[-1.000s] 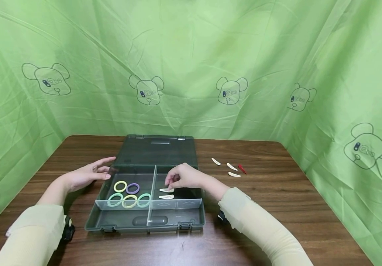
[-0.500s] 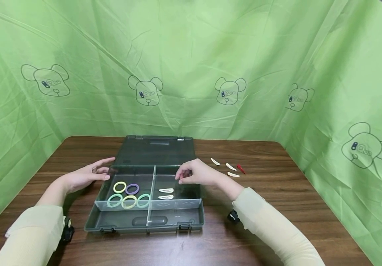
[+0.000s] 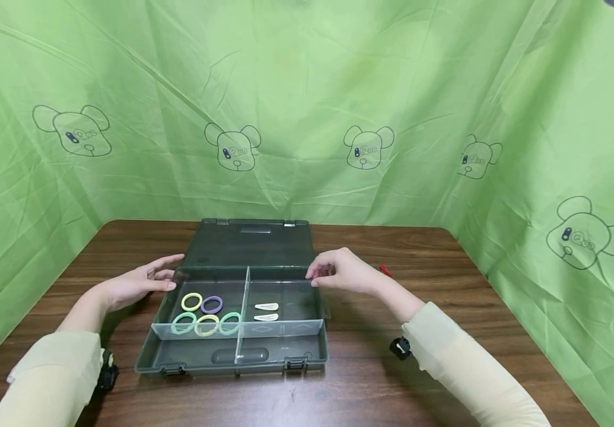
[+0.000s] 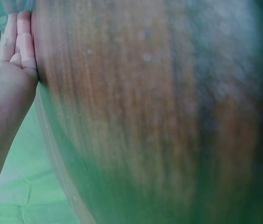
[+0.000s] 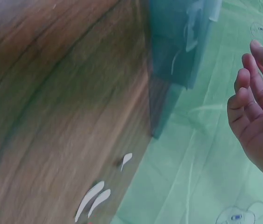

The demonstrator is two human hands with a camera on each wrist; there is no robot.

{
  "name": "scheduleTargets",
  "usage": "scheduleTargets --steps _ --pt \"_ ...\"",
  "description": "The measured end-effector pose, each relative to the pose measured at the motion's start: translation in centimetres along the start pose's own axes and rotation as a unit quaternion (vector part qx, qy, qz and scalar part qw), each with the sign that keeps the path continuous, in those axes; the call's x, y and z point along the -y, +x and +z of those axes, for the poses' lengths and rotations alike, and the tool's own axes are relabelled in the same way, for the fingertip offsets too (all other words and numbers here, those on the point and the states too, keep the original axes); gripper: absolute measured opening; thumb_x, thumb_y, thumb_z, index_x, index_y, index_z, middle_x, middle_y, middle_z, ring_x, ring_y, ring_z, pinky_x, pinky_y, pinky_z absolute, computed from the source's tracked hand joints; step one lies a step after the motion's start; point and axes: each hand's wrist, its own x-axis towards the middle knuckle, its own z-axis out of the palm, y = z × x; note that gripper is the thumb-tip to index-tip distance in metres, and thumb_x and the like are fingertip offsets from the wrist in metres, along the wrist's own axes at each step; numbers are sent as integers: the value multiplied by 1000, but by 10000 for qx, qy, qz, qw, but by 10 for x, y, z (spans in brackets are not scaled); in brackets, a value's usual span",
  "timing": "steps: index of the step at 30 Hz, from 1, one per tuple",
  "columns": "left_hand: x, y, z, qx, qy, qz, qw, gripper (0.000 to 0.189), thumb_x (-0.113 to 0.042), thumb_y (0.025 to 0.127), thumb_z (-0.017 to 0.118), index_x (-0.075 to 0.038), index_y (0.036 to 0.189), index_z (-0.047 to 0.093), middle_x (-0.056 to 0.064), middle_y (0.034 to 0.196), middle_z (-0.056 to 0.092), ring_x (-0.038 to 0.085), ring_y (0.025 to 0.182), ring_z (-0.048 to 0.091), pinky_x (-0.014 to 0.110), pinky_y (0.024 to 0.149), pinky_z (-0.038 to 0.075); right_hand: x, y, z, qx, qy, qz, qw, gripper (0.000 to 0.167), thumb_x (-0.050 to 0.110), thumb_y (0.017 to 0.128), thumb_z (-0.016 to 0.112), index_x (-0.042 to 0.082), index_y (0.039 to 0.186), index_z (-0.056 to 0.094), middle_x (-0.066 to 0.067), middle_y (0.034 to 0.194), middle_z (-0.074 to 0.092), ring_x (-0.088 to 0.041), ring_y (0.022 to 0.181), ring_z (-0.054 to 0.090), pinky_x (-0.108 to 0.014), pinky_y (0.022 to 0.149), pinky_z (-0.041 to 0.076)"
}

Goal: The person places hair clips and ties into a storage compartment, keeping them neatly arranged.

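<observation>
A dark translucent case [image 3: 320, 350] lies with its lid folded back. In its right compartment are two white hair clips [image 3: 266, 306], one in front of the other. Several yellow, purple and green hair ties [image 3: 191, 302] lie in the left compartment. My left hand [image 3: 136, 284] rests at the case's left side with its fingers extended. Above the case's right edge is my right hand [image 3: 349, 273], its fingers loosely bent and holding nothing. Three more white hair clips [image 5: 90, 198] lie on the table in the right wrist view. A red hair clip [image 3: 385, 270] shows partly behind the right forearm.
The case's lid [image 3: 253, 246] lies back on the wooden table [image 3: 424, 255]. Clear dividers [image 3: 246, 290] part the case into compartments. A green cloth [image 3: 296, 89] printed with bear heads hangs behind and beside the table.
My right hand has left the white hair clip it was touching in the case and moved up and right, now covering the loose white clips in the head view. My left hand stays put.
</observation>
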Motion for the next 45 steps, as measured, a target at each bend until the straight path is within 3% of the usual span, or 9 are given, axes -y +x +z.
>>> scheduleTargets --steps 5,16,23,30,34,41,45 --pt "2 0 -1 -18 62 -53 10000 75 -17 95 56 -17 152 8 26 145 30 7 121 41 43 102 28 -4 -12 -11 -285 -43 97 9995 10 19 83 73 15 92 71 11 77 64 -6 69 57 -28 61 48" --pt "2 -1 1 -46 -17 -2 10000 75 -15 94 56 -15 152 9 27 144 31 5 118 43 41 102 28 -14 -40 -26 -873 -22 466 9951 14 16 81 75 20 94 72 6 92 71 -9 73 61 -29 64 48" --pt "5 1 0 -55 -34 -68 10000 76 -17 95 56 -15 152 7 27 145 29 7 119 41 54 105 21 -30 -56 -29 -1102 93 726 9912 14 18 81 75 21 94 72 10 80 67 -8 70 57 -25 60 45" --pt "2 0 1 -40 -5 -85 10000 76 -17 94 56 -15 152 7 27 145 29 5 119 39 57 105 18 -41 -69 -32 -1253 177 985 9871 16 15 80 76 18 95 71 4 79 65 -11 71 56 -24 62 46" --pt "2 -1 1 -21 56 -82 9999 76 -18 95 56 -14 152 6 28 146 28 11 123 37 57 105 19 -48 -74 -32 -1306 123 1108 9851 17 14 81 75 14 97 71 -1 83 67 -15 73 57 -25 65 47" --pt "1 -1 1 -47 -52 -106 9999 77 -18 94 56 -16 153 7 27 146 29 12 123 38 56 105 19 -63 -80 -33 -1345 -107 1359 9815 16 17 81 74 20 97 72 2 89 69 -13 81 60 -39 76 49" --pt "0 -2 1 -32 -45 -37 10000 76 -17 95 56 -16 153 7 27 145 30 13 123 40 55 105 21 -75 -84 -32 -1360 -14 1485 9795 16 14 82 74 15 98 72 -4 94 71 -12 83 62 -37 77 50"
